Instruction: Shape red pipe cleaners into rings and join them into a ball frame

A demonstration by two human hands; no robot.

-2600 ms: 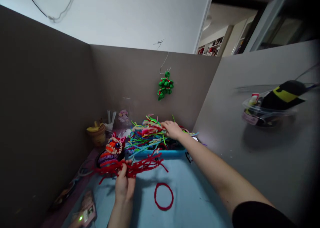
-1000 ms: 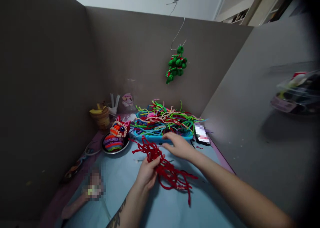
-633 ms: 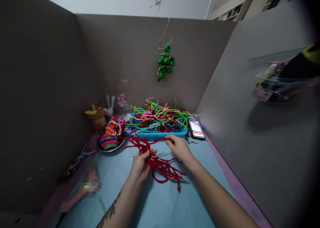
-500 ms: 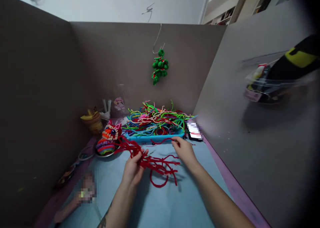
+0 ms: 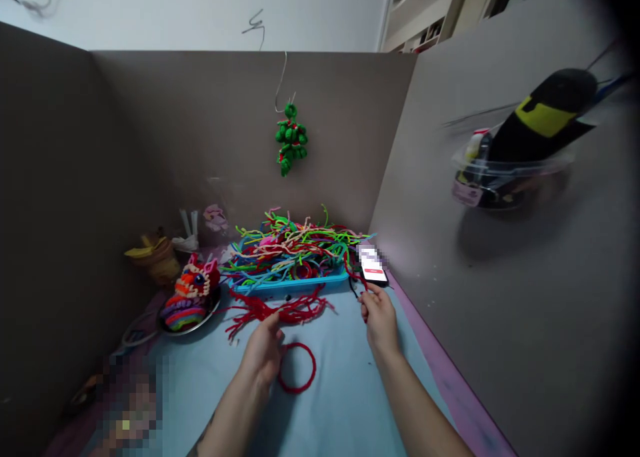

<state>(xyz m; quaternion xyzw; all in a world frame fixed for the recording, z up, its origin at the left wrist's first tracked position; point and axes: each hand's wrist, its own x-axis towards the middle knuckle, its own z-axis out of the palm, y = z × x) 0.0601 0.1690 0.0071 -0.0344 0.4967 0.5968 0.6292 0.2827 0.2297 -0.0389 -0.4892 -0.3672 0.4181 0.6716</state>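
My right hand (image 5: 381,317) pinches a single red pipe cleaner (image 5: 363,280), which stands up from the fingertips toward the tray. My left hand (image 5: 263,351) hovers over the blue mat with thumb and fingers apart, just in front of a bundle of red pipe cleaners (image 5: 300,310). That bundle lies loosely spread on the mat. A red pipe-cleaner ring (image 5: 314,367) lies flat beside the left fingers, its left edge close to them. Behind, a blue tray (image 5: 295,285) is heaped with pipe cleaners of many colours.
A colourful pipe-cleaner animal (image 5: 187,300) sits in a metal bowl (image 5: 205,323) at left. A phone (image 5: 373,267) lies right of the tray. A green ornament (image 5: 291,139) hangs at the back wall. A clear holder (image 5: 510,170) is fixed on the right wall.
My left hand has let go of the red bundle, which now lies on the mat. My right hand has drawn one red pipe cleaner from it and moved right. The view has shifted.
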